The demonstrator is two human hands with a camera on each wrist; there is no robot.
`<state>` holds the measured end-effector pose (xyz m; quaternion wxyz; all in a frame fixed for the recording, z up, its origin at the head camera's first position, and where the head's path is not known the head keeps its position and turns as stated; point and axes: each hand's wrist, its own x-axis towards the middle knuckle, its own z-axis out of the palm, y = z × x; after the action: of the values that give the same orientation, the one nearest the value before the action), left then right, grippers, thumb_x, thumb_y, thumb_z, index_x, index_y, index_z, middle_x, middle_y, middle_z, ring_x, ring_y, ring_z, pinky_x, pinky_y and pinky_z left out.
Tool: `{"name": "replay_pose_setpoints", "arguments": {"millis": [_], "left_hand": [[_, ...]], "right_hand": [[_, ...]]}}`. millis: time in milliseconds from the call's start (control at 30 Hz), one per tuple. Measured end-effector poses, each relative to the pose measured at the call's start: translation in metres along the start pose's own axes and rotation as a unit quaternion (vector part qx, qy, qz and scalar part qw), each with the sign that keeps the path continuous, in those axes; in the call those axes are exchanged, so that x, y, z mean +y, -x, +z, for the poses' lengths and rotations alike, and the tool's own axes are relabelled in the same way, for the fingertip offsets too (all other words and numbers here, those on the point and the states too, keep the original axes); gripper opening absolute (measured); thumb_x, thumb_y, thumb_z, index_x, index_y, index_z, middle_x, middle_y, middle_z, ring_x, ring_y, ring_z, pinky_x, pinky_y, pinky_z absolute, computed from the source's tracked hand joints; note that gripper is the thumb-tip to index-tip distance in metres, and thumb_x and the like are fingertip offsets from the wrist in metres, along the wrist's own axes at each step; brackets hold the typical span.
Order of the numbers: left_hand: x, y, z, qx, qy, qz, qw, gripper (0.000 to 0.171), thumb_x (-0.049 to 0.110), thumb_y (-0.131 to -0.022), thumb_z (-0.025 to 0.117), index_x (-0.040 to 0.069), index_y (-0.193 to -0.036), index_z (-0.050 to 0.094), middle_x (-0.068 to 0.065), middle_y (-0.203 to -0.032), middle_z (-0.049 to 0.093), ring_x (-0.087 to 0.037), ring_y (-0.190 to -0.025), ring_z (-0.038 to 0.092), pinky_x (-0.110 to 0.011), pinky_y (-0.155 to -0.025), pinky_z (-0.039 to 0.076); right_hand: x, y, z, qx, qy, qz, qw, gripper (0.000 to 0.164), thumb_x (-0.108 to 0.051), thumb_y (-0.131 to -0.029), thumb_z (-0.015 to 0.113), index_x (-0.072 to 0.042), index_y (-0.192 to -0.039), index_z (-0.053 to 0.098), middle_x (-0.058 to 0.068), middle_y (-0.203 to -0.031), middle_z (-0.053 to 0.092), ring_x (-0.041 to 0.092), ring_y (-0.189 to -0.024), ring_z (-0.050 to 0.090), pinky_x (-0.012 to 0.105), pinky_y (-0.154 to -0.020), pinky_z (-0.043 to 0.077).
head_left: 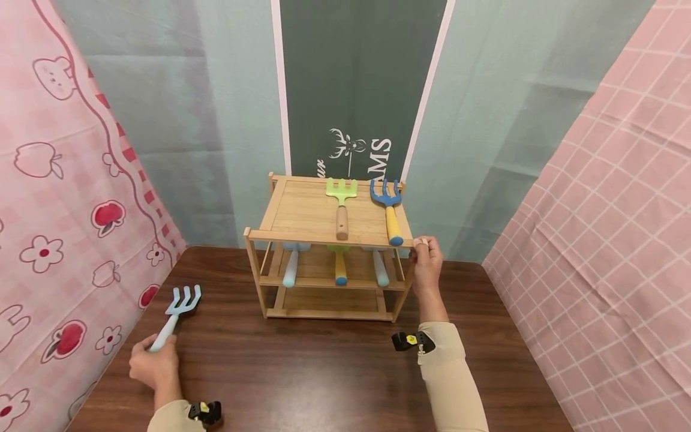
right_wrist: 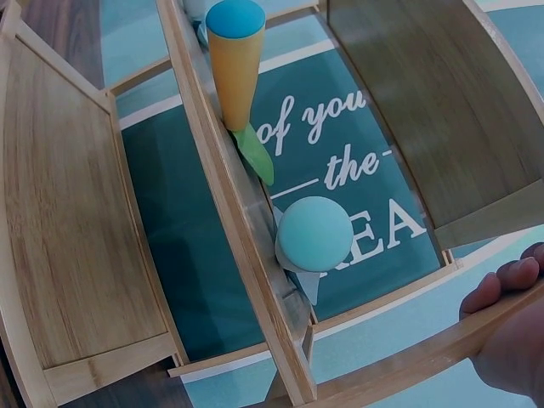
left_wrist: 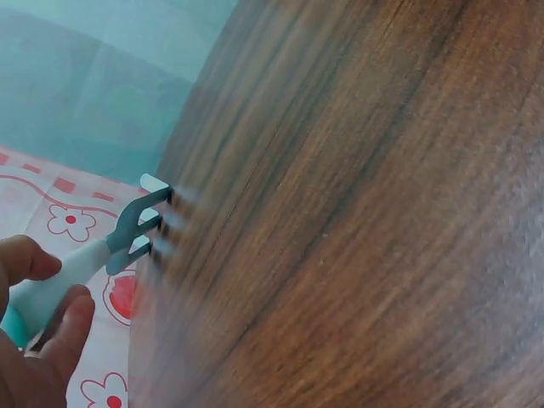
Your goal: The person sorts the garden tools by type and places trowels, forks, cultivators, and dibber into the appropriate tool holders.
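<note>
My left hand (head_left: 153, 363) holds a light blue toy hand rake (head_left: 166, 332) by its handle, low over the table's left side. In the left wrist view, thumb and fingers are around the pale handle, and the rake's tines (left_wrist: 140, 223) point toward the tabletop. My right hand (head_left: 427, 267) grips the right front post of a wooden three-tier shelf (head_left: 302, 204); the right wrist view shows fingers (right_wrist: 518, 274) curled round the post. On the top board lie a green rake (head_left: 342, 207) with a wooden handle and a blue rake (head_left: 391, 216) with a yellow handle.
On the middle tier lie several tools: a light-blue-handled one (head_left: 291, 269), a yellow-handled one (head_left: 341, 269) and another pale blue one (head_left: 380, 269). The shelf stands on a dark wooden table (head_left: 302, 366). Pink curtains (head_left: 610, 210) hang at both sides, a green-grey one (head_left: 232, 120) behind.
</note>
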<state>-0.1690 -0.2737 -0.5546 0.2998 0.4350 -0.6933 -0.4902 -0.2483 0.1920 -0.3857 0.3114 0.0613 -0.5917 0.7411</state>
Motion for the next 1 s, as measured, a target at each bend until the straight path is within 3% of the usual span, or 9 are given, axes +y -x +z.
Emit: {"name": "replay_pose_setpoints", "arguments": {"millis": [100,233,333,367,500,733,1000], "left_hand": [[-0.001,-0.001,0.003,0.024,0.005,0.006,0.9997,0.038,0.013,-0.076,0.071,-0.004,-0.109,0.063,-0.027,-0.11,0.058,-0.048,-0.107,0.046,-0.048,-0.093,0.032],[-0.002,0.004,0.006,0.066,0.046,0.02,0.9965,0.036,0.017,-0.071,0.076,-0.001,-0.101,0.068,0.005,-0.083,0.063,-0.041,-0.103,0.052,-0.042,-0.09,0.036],[-0.002,0.012,0.009,0.108,0.086,0.044,0.9894,0.033,0.018,-0.068,0.078,0.001,-0.094,0.07,0.028,-0.07,0.046,-0.016,-0.088,0.06,-0.029,-0.081,0.04],[-0.002,0.014,0.01,0.122,0.097,0.054,0.9863,0.031,0.017,-0.067,0.078,0.001,-0.092,0.071,0.031,-0.068,0.045,-0.008,-0.081,0.058,-0.025,-0.077,0.039],[0.001,0.019,0.013,0.151,0.136,0.079,0.9759,0.025,0.016,-0.066,0.076,0.005,-0.088,0.072,0.03,-0.068,0.049,0.012,-0.067,0.046,-0.013,-0.067,0.035],[0.007,0.019,0.015,0.157,0.164,0.098,0.9689,0.019,0.015,-0.066,0.074,0.009,-0.085,0.072,0.026,-0.069,0.053,0.007,-0.068,0.048,-0.012,-0.068,0.035],[0.007,0.021,0.015,0.154,0.172,0.105,0.9674,0.022,0.014,-0.066,0.076,0.004,-0.085,0.071,0.027,-0.066,0.052,0.006,-0.062,0.048,-0.012,-0.064,0.034]], "right_hand": [[0.0,0.0,0.0,0.0,-0.004,-0.001,1.0,0.016,0.002,-0.089,0.044,-0.005,-0.075,0.047,0.004,-0.062,0.041,0.015,-0.057,0.038,0.025,-0.054,0.035],[0.0,0.001,0.0,-0.003,-0.007,-0.003,1.0,0.015,0.003,-0.089,0.043,-0.004,-0.076,0.047,0.004,-0.062,0.04,0.015,-0.057,0.038,0.024,-0.054,0.035],[0.001,0.001,-0.001,-0.004,-0.006,-0.005,1.0,0.014,0.003,-0.089,0.043,-0.002,-0.076,0.046,0.004,-0.062,0.041,0.015,-0.057,0.038,0.024,-0.054,0.035],[0.001,0.001,-0.001,-0.004,-0.006,-0.006,1.0,0.014,0.003,-0.089,0.043,-0.002,-0.076,0.046,0.004,-0.062,0.041,0.015,-0.057,0.038,0.024,-0.054,0.035],[0.0,0.001,-0.001,-0.006,-0.005,-0.007,1.0,0.015,0.003,-0.089,0.043,-0.004,-0.076,0.047,0.005,-0.062,0.04,0.014,-0.056,0.038,0.024,-0.055,0.035],[0.002,0.0,-0.001,-0.004,-0.009,-0.004,1.0,0.016,0.004,-0.089,0.043,-0.003,-0.076,0.047,0.005,-0.062,0.041,0.014,-0.056,0.038,0.024,-0.054,0.035],[0.021,-0.008,-0.011,0.002,-0.011,0.011,1.0,0.02,0.003,-0.09,0.044,-0.009,-0.074,0.048,0.003,-0.063,0.043,0.013,-0.057,0.039,0.024,-0.054,0.035]]}}
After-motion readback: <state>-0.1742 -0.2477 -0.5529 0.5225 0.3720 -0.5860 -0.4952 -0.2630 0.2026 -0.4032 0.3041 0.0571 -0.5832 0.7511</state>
